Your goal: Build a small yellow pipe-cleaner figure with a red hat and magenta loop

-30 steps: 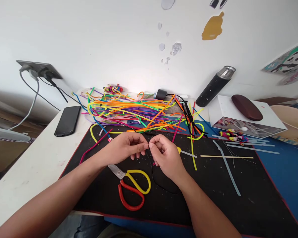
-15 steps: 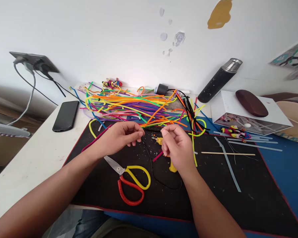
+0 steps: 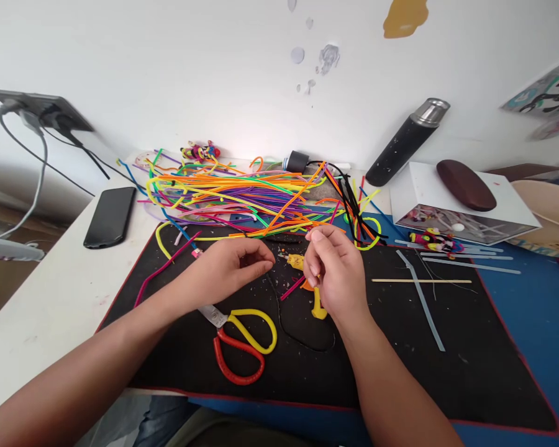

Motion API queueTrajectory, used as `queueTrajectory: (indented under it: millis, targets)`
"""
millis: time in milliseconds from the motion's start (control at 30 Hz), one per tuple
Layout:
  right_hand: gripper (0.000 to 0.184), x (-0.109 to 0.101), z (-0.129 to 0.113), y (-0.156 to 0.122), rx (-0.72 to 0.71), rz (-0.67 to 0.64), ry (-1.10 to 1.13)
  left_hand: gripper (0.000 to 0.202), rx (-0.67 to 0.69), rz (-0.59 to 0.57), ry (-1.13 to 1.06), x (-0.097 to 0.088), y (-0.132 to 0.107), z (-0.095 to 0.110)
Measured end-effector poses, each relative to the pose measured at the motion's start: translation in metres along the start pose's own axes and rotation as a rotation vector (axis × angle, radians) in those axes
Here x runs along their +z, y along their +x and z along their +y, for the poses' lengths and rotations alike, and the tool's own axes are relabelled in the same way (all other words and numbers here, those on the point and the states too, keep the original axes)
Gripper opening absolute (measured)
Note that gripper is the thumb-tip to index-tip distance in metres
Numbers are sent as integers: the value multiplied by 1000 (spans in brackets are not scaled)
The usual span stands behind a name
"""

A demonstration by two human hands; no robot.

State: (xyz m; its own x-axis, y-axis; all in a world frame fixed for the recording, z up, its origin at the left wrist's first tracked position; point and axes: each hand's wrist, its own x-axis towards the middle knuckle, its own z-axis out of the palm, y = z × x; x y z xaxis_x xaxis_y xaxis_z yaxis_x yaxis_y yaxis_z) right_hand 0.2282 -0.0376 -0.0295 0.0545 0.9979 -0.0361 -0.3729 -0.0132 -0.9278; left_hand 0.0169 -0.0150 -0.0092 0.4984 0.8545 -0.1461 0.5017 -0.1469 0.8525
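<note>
My left hand (image 3: pixel 235 268) is closed in a pinch, thumb and index tips almost together, left of centre over the black mat. From beneath its fingertips a thin black cord (image 3: pixel 280 320) trails down and curves right across the mat. My right hand (image 3: pixel 336 267) is curled, thumb against index finger; whatever it pinches is too small to make out. Partly behind that hand lies a yellow-handled tool (image 3: pixel 296 261), with another yellow piece (image 3: pixel 319 307) below. Scissors (image 3: pixel 218 320) with one yellow and one red handle lie below my left hand, their blades partly covered by the wrist.
Colourful pipe cleaners (image 3: pixel 242 198) are heaped along the back, with black ones (image 3: pixel 353 205) at their right. A phone (image 3: pixel 110 217) lies left; a thermos (image 3: pixel 407 143) and a white box (image 3: pixel 507 192) stand right. A thin stick (image 3: pixel 422 281) crosses a translucent strip (image 3: pixel 428 316).
The view has shifted slightly, so the scene sits farther left. My left hand has lowered a little and the gap between the hands is slightly wider. Both hands stay pinched.
</note>
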Motion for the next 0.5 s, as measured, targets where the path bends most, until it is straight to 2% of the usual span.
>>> queueTrajectory:
  millis: [100, 233, 500]
  targets:
    - [28, 2, 1, -1, 17, -21, 5, 13, 62, -55, 195, 13, 5, 5]
    - [30, 4, 0, -3, 20, -46, 14, 14, 128, -134, 454, 32, 14, 8]
    - [27, 5, -4, -5, 21, -50, 49, 17, 134, -93, 617, 57, 24, 5]
